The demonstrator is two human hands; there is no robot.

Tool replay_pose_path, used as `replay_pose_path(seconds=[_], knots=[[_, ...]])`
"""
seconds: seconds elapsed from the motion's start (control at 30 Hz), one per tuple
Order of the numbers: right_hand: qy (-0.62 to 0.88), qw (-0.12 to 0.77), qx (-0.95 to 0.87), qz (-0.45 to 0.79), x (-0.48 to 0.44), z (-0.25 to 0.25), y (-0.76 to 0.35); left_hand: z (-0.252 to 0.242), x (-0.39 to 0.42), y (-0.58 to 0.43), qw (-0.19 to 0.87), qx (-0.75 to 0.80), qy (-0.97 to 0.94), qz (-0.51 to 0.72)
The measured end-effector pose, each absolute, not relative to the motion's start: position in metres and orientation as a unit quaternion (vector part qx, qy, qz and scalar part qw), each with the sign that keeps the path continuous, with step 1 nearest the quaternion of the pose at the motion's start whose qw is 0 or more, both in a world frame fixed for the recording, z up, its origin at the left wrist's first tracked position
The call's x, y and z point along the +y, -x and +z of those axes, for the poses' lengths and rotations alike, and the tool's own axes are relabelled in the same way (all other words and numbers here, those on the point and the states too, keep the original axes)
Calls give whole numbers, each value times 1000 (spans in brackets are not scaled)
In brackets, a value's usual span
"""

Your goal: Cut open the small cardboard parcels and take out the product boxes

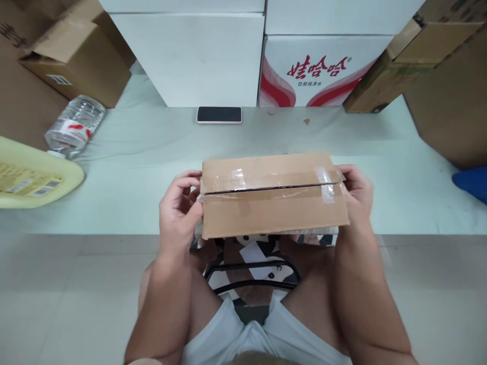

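Observation:
I hold a flat brown cardboard box (272, 195) between both hands, above my knees at the front edge of the pale green mat (160, 147). Its top flaps meet along a lengthwise seam, with clear tape near each end. My left hand (178, 210) grips the box's left end, fingers curled round the edge. My right hand (355, 190) clasps the right end, its fingers partly behind the box.
A phone (219, 114) lies face up behind the box. White cartons (201, 56), one with red print (323, 71), stand at the back. Brown cardboard boxes sit at left (76, 56) and right (449, 86). A water bottle (75, 124) and a yellow container (34, 177) lie at left.

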State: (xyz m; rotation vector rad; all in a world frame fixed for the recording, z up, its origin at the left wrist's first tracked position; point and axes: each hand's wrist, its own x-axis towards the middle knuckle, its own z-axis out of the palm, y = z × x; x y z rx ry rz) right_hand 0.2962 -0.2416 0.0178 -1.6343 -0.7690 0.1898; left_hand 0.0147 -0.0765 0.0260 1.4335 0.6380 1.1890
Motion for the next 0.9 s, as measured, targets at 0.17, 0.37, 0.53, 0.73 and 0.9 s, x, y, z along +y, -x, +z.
replay_pose_path(seconds=[0.17, 0.37, 0.53, 0.73, 0.9], knots=[[681, 619, -391, 3, -244, 37, -288, 33, -73, -8, 528, 283, -644, 476], [568, 639, -519, 13, -248, 49, -284, 47, -76, -6, 412, 210, -706, 537], [512, 634, -578, 44, -251, 57, -272, 54, -72, -2, 333, 73, -789, 510], [539, 399, -730, 133, -257, 75, -267, 64, -82, 8, 309, 107, -906, 270], [585, 309, -740, 120, -253, 87, -258, 66, -86, 13, 318, 122, -909, 243]])
